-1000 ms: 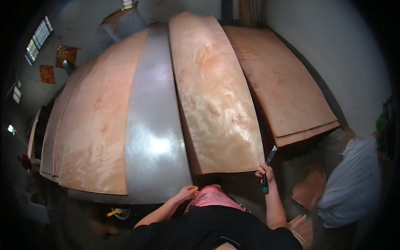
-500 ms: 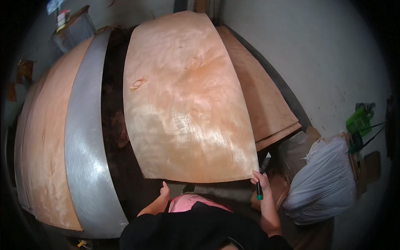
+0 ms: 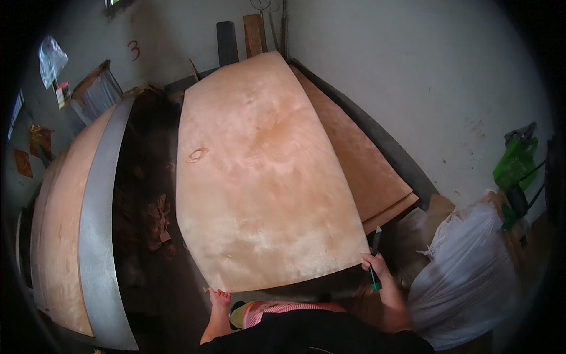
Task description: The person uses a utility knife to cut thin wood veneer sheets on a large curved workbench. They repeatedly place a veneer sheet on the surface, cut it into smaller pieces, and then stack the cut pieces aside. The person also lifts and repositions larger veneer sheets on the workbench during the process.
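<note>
A large pale wood sheet (image 3: 265, 183) stretches away in front of me, with a knot on its left half. My left hand (image 3: 220, 298) is closed on its near left corner. At the near right corner my right hand (image 3: 377, 265) pinches the edge and also holds a knife (image 3: 377, 239). The knife's blade points away from me, and its dark handle ends in green beside my wrist. Beneath the sheet, to the right, lies a stack of reddish wood sheets (image 3: 359, 165), partly covered by it.
At left, a metal-grey strip (image 3: 99, 236) runs beside another wood stack (image 3: 62, 253). Scraps (image 3: 158, 221) litter the dark gap between. A white sack (image 3: 466, 271) stands at right, near a green bag (image 3: 516, 162) by the wall (image 3: 424, 88).
My left hand has gone from beside the sheet's near edge to gripping its left corner. That near edge now sits lower in view and slants. My right hand keeps its corner and the knife.
</note>
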`<state>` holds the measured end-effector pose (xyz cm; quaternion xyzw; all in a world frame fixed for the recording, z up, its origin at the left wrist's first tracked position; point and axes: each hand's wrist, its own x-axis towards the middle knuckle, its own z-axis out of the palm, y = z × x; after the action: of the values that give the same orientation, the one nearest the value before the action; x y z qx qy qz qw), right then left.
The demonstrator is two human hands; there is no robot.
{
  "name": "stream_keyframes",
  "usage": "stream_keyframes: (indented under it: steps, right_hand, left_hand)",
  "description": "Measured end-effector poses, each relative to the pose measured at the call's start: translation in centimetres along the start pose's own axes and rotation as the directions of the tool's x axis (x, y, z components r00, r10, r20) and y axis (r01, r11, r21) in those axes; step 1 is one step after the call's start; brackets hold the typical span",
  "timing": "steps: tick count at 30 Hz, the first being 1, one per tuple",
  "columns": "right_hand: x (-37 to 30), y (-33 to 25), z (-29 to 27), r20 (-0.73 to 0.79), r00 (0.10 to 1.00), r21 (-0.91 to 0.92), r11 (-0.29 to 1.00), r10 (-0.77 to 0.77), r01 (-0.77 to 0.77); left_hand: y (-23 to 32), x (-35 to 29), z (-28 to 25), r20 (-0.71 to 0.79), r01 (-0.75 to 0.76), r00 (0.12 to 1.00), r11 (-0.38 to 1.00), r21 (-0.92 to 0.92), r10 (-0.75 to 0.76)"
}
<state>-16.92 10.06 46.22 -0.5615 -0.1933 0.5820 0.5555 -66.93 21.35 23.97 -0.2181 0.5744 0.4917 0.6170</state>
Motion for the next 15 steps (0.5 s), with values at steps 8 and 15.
stream_keyframes:
  steps: [8, 15]
  right_hand:
    - [2.5, -7.7, -10.8, 0.012, 1.0, -0.146, 0.989, -0.015, 0.017]
    - [10.2, -10.7, -17.2, 0.009, 0.997, -0.345, 0.936, -0.078, 0.076]
  left_hand:
    - [-5.5, -4.9, 1.4, 0.079, -0.237, 0.969, 0.971, 0.025, 0.234]
    - [-11.2, -7.2, 9.8, 0.108, -0.34, 0.935, 0.94, -0.006, 0.339]
